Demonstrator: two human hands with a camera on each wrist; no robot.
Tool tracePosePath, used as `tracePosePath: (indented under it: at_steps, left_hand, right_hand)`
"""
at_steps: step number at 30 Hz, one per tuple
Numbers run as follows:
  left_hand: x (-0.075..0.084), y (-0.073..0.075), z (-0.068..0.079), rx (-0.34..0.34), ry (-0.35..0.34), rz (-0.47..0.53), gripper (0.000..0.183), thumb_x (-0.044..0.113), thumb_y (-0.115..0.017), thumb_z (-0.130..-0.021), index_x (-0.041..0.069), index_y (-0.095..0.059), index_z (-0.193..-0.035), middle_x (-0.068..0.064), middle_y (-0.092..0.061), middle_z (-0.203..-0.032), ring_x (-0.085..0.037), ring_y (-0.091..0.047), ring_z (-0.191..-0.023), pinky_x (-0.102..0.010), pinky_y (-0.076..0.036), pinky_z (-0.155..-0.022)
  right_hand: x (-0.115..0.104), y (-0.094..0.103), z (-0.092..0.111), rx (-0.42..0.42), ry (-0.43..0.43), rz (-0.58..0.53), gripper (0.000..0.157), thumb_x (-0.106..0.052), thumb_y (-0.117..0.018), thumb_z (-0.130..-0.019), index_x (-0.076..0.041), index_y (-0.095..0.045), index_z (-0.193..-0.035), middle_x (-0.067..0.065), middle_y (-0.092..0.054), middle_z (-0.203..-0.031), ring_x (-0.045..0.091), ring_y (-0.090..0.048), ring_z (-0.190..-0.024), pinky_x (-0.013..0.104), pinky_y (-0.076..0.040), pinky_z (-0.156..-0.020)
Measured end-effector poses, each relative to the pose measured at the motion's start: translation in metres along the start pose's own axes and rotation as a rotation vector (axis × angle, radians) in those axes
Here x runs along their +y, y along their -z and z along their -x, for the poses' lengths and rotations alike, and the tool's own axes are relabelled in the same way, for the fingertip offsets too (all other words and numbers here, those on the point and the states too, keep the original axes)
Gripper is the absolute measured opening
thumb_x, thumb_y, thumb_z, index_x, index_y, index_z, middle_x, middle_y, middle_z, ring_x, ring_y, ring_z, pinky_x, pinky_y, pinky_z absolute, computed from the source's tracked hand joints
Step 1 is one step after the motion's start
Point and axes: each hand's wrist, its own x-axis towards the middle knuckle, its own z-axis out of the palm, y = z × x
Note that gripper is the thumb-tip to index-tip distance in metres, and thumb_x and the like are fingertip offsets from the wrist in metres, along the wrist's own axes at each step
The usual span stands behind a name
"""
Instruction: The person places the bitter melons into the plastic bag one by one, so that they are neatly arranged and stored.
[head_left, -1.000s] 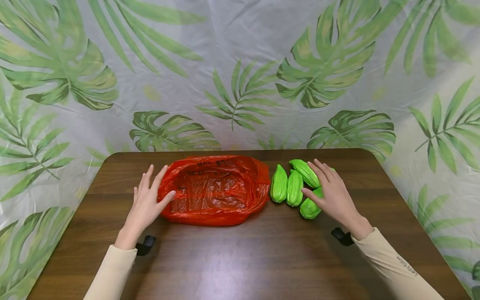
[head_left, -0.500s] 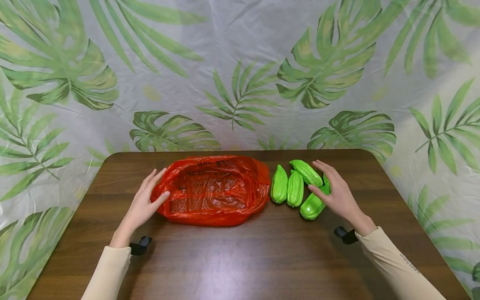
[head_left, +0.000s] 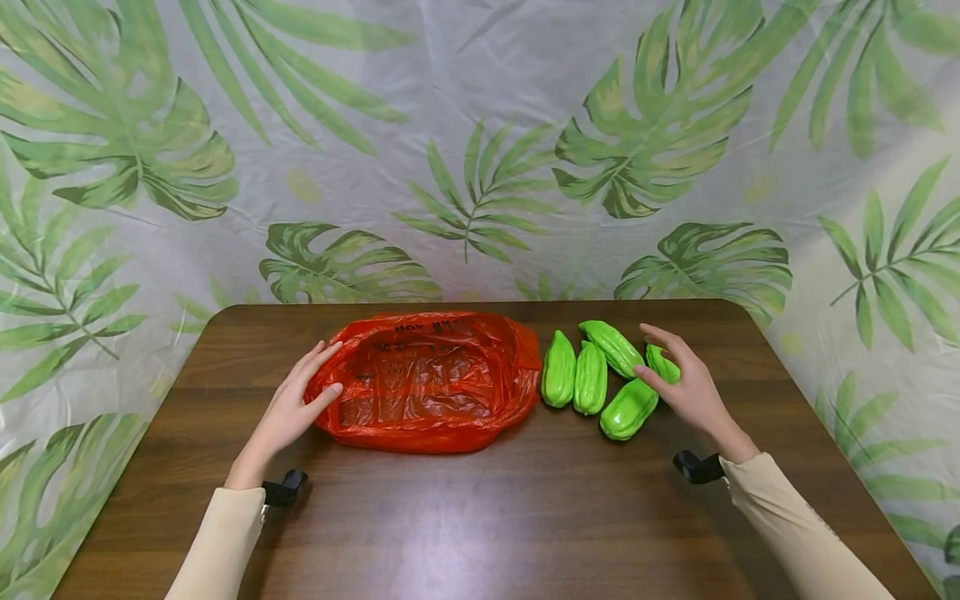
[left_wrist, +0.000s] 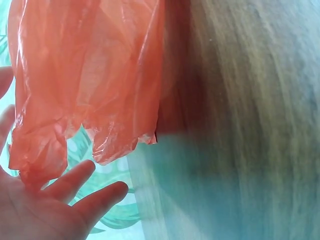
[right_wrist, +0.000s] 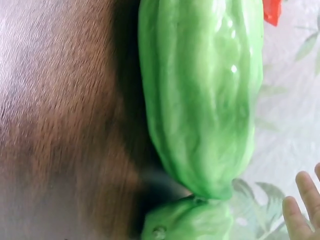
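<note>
A red plastic bag (head_left: 420,442) lies spread open on the table, its mouth facing up. At its left rim is my left hand (head_left: 288,408), fingers spread and extended, thumb over the rim. The left wrist view shows those fingers (left_wrist: 100,200) beside the crumpled plastic, not curled round it. Several glossy green ribbed gourds, like bitter melons, lie right of the bag: two upright side by side (head_left: 558,371), one slanted behind (head_left: 611,346), one in front (head_left: 628,410). My right hand (head_left: 693,396), fingers extended, hovers over another gourd (head_left: 660,363), partly hiding it.
The brown wooden table (head_left: 450,517) has rounded far corners and ends at a leaf-printed cloth backdrop (head_left: 480,150). Black camera mounts (head_left: 697,468) sit at both wrists.
My right hand has shifted right, uncovering the front gourd and part of the one beneath it. My left hand has drawn slightly left, staying at the bag's rim. The bag has hardly moved.
</note>
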Motion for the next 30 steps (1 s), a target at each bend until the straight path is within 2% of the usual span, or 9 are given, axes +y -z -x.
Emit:
tracePosePath:
  at_steps: [5,15,24,30]
  left_hand:
    - [-0.001,0.0,0.0,0.004,-0.015,0.006,0.057,0.013,-0.062,-0.092,0.015,-0.042,-0.146,-0.018,-0.024,-0.154,-0.043,-0.024,-0.137,-0.071,-0.022,-0.099]
    - [-0.002,0.0,0.0,-0.005,0.006,0.002,0.055,0.012,-0.062,-0.093,0.013,-0.044,-0.144,-0.02,-0.027,-0.152,-0.044,-0.025,-0.136,-0.07,-0.023,-0.1]
    - [-0.002,-0.001,0.0,-0.013,0.018,0.0,0.056,0.012,-0.062,-0.092,0.012,-0.043,-0.145,-0.021,-0.027,-0.152,-0.045,-0.026,-0.135,-0.069,-0.024,-0.1]
    - [-0.002,-0.001,0.001,-0.009,0.022,-0.001,0.057,0.012,-0.062,-0.092,0.012,-0.042,-0.145,-0.02,-0.029,-0.151,-0.044,-0.028,-0.135,-0.066,-0.026,-0.101]
  right_hand:
    - [0.008,0.003,0.001,0.006,-0.032,-0.015,0.058,-0.004,-0.063,-0.091,-0.004,-0.039,-0.144,0.02,-0.039,-0.143,0.043,-0.038,-0.125,0.062,-0.031,-0.097]
    - [0.016,0.008,0.003,0.013,-0.068,-0.044,0.059,-0.01,-0.064,-0.092,-0.009,-0.04,-0.146,0.018,-0.04,-0.142,0.041,-0.036,-0.126,0.06,-0.029,-0.098]
    - [0.033,0.014,0.005,0.005,-0.189,-0.065,0.059,-0.017,-0.064,-0.093,-0.013,-0.039,-0.146,0.016,-0.034,-0.147,0.04,-0.026,-0.135,0.065,-0.021,-0.101]
    - [0.048,0.017,0.006,0.008,-0.195,-0.071,0.06,-0.016,-0.063,-0.093,-0.007,-0.037,-0.147,0.021,-0.033,-0.147,0.044,-0.025,-0.134,0.065,-0.023,-0.1]
